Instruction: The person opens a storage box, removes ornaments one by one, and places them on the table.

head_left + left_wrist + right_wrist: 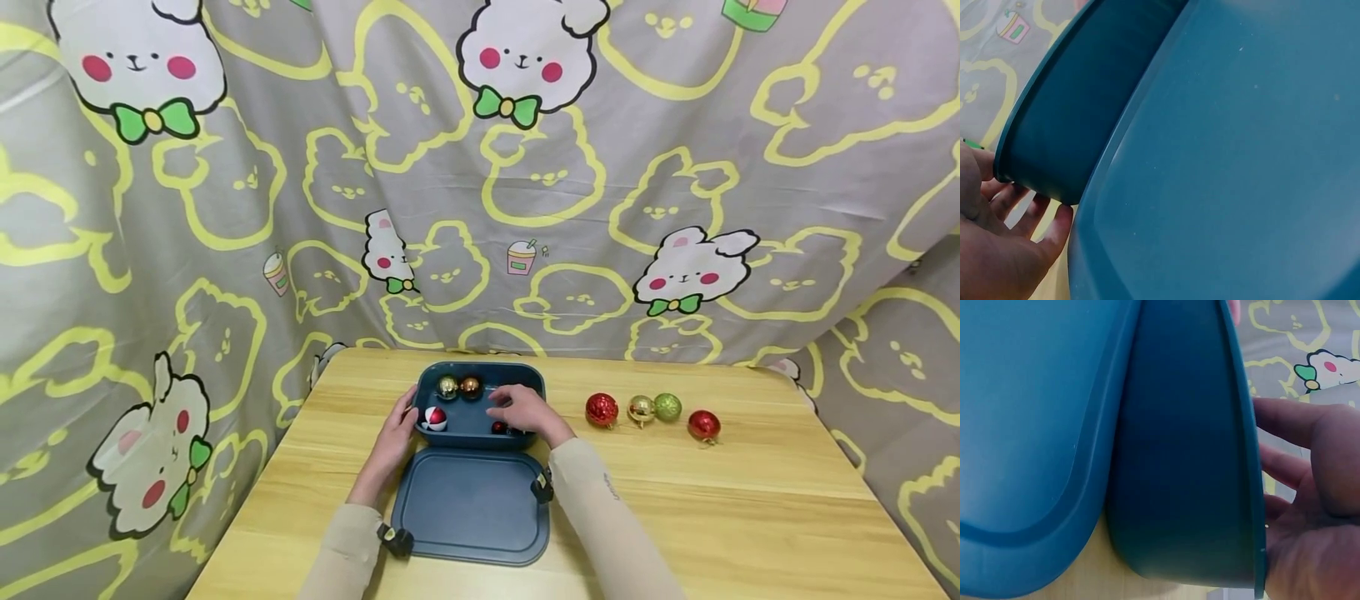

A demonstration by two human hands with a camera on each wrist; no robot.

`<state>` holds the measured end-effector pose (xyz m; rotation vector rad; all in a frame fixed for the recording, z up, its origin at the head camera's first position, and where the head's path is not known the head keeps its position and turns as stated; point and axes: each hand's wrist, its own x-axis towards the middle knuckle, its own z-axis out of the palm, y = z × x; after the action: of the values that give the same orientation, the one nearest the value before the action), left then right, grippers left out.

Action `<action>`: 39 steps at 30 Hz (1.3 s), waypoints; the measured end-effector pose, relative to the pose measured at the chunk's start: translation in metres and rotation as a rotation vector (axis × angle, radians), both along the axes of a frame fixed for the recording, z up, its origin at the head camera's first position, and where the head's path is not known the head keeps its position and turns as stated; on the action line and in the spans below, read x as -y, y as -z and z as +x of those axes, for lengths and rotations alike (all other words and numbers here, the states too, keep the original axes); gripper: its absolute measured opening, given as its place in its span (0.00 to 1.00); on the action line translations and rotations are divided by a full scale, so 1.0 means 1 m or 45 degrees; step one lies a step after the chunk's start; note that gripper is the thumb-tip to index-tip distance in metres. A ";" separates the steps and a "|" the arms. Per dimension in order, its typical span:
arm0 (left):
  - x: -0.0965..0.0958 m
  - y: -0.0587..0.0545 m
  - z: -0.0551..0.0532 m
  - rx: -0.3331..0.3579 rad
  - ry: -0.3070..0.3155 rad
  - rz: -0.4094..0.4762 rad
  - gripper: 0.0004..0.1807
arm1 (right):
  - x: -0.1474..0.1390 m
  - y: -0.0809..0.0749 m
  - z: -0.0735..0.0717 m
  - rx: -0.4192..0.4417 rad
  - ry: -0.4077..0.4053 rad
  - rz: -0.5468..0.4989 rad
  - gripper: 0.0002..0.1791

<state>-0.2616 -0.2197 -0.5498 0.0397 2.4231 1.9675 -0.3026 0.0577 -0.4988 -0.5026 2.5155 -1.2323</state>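
Observation:
A dark blue rectangular box [480, 440] stands on the table, its open top showing several baubles. My left hand [394, 432] grips its left end, with fingers on the outer wall and the thumb at the rim. My right hand [521, 412] reaches over the right part of the box, fingers loosely bent, nothing visible between them. Just below those fingers is a small dark red bauble [498, 427]. A gold bauble [447, 387] and a copper bauble [471, 387] touch at the back left. The red-and-white bauble [435, 418] sits at the front left.
A flat blue lid [472, 508] lies in front of the box, under both forearms. On the table to the right are a red bauble [602, 409], a gold one [641, 409], a green one [667, 407] and another red one [703, 425]. A patterned curtain [540, 192] hangs behind.

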 end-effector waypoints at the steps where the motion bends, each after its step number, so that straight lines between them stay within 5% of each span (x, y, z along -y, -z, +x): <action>1: 0.000 0.000 0.000 -0.001 0.000 0.000 0.28 | 0.000 -0.001 0.000 0.013 -0.007 0.004 0.20; 9: -0.001 -0.007 0.002 0.018 0.010 0.018 0.28 | 0.005 0.002 -0.003 0.053 -0.078 0.064 0.17; 20: 0.000 0.000 -0.001 0.001 0.001 0.017 0.28 | 0.007 0.007 -0.010 -0.008 -0.210 0.153 0.11; 39: -0.001 0.001 0.001 0.005 0.000 0.044 0.28 | 0.011 0.010 -0.010 -0.039 -0.293 0.173 0.07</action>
<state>-0.2606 -0.2189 -0.5509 0.0364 2.3867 2.0073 -0.3122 0.0466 -0.5088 -0.7569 2.4615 -0.9691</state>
